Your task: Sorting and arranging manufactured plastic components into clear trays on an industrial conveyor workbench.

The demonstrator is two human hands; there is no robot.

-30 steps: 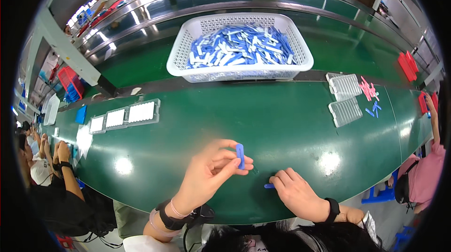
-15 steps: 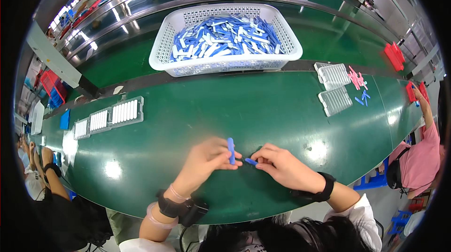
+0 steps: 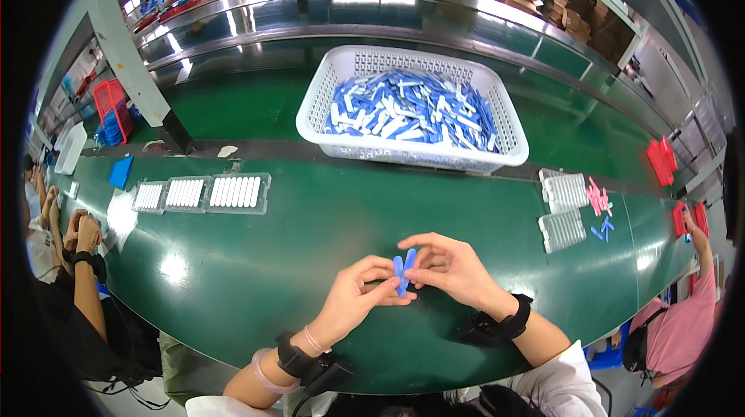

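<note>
My left hand (image 3: 358,294) pinches a slim blue plastic stick (image 3: 399,268) between thumb and fingers, roughly upright. A second blue plastic stick (image 3: 410,258), tilted to the right, is gripped by the thumb and fingertips of my right hand (image 3: 454,271). The two sticks meet or overlap low down in a narrow V; whether they are joined is hidden by my fingers. Both hands are above the near middle of the green table (image 3: 310,238). Beyond them, a white perforated basket (image 3: 423,154) is heaped with blue and white sticks (image 3: 411,110).
Clear trays (image 3: 239,192) of white sticks line up at left, near a blue block (image 3: 121,172). At right lie ridged clear trays (image 3: 563,231), pink pieces (image 3: 597,196) and blue pieces (image 3: 607,226). A metal post (image 3: 132,60) stands at left. Co-workers sit on both sides.
My hands have come together, bringing the two blue sticks into contact or overlap. My right hand's stick has turned more upright. The view has tilted up, so the basket appears lower and further right.
</note>
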